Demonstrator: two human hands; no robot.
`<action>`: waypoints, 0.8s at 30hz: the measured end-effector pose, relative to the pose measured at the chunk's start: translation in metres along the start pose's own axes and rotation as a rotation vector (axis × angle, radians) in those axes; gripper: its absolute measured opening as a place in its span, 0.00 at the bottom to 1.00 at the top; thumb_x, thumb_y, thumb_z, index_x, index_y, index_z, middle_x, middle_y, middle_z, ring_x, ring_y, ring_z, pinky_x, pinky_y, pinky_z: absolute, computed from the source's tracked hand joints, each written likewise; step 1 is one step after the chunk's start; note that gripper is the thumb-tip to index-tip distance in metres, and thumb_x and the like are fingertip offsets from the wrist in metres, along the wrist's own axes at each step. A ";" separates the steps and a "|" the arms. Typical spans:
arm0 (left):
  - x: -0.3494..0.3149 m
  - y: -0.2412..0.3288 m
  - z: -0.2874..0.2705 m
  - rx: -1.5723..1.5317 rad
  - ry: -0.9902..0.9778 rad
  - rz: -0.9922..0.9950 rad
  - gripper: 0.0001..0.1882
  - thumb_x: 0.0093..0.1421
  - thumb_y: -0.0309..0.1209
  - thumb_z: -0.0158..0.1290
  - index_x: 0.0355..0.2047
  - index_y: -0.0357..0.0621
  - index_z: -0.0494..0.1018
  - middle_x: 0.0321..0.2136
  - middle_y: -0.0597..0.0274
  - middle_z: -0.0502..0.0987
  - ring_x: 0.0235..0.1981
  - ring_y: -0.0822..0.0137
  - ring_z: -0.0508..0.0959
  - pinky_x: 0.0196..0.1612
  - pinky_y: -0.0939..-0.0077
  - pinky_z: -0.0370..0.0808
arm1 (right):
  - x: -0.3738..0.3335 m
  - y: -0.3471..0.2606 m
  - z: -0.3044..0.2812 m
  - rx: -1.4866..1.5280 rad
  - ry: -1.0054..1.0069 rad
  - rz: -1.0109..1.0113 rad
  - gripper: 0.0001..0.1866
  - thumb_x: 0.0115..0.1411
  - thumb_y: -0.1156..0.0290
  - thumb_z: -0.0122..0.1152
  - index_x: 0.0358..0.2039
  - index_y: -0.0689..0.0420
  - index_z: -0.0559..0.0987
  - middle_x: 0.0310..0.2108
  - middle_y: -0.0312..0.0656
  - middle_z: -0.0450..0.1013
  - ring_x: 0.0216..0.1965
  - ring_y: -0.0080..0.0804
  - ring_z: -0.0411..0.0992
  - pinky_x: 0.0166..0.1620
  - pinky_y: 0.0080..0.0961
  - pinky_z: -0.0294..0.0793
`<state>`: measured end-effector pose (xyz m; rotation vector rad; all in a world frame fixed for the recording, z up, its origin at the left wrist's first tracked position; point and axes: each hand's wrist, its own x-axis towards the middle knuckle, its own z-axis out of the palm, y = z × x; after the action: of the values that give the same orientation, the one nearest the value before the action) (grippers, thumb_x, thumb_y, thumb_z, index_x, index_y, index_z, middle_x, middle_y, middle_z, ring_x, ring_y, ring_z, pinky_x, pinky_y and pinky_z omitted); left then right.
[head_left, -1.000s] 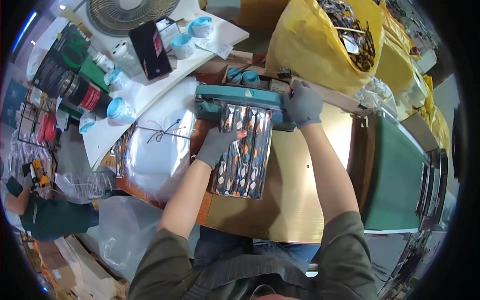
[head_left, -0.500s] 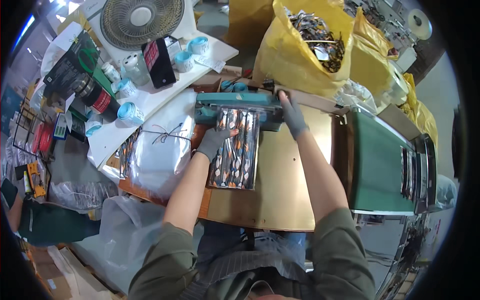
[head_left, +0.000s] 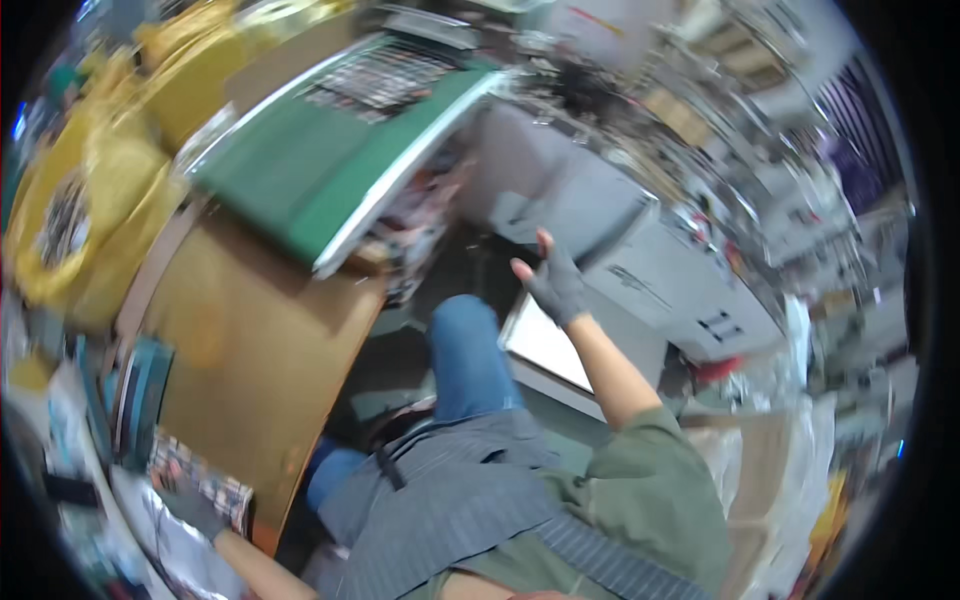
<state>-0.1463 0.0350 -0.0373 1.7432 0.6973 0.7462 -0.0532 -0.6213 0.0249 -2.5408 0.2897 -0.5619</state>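
Note:
My left hand, in a grey glove with bare fingertips, lies on a flat pack with a dark, orange and white pattern at the lower left. Its fingers are smeared by motion, so their grip is unclear. Close beyond the pack is the long teal bar-shaped device, at the edge of the brown tabletop. My right hand, gloved the same way, reaches out to the right with fingers apart and nothing in them. It is near a white panel and large grey-white boxes.
A green conveyor belt with patterned packs on it stands beyond the table. Yellow sacks fill the far left. The large grey-white box is on the right, with cardboard and clear plastic at the lower right. My knee juts out beside the table.
My view has swung to the right, so the table now appears at left. My right hand has left the teal device and reaches out rightward. My left hand stays at the patterned pack.

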 end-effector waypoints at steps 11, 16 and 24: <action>0.085 0.015 0.096 0.369 -0.502 0.240 0.12 0.57 0.34 0.54 0.34 0.36 0.72 0.28 0.59 0.74 0.30 0.71 0.71 0.35 0.79 0.69 | 0.168 0.265 -0.169 -0.702 0.128 0.449 0.30 0.47 0.61 0.60 0.50 0.58 0.68 0.52 0.54 0.64 0.53 0.49 0.63 0.54 0.37 0.64; 0.089 0.148 0.188 0.820 -0.706 0.443 0.09 0.57 0.34 0.52 0.30 0.42 0.71 0.18 0.63 0.69 0.21 0.66 0.68 0.28 0.74 0.68 | 0.209 0.298 -0.219 -0.866 -0.173 0.511 0.37 0.43 0.57 0.60 0.53 0.63 0.65 0.50 0.59 0.66 0.48 0.50 0.69 0.51 0.35 0.69; -0.001 0.264 0.342 0.719 -1.172 0.141 0.09 0.53 0.27 0.55 0.32 0.33 0.73 0.24 0.60 0.75 0.27 0.70 0.75 0.34 0.78 0.71 | 0.258 0.318 -0.221 -0.912 -0.569 0.329 0.34 0.47 0.60 0.59 0.51 0.68 0.65 0.47 0.60 0.68 0.48 0.49 0.70 0.49 0.36 0.72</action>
<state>0.1406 -0.2384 0.1342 2.4558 -0.0158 -0.5728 0.0486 -1.0660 0.1149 -3.2294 0.8769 0.5605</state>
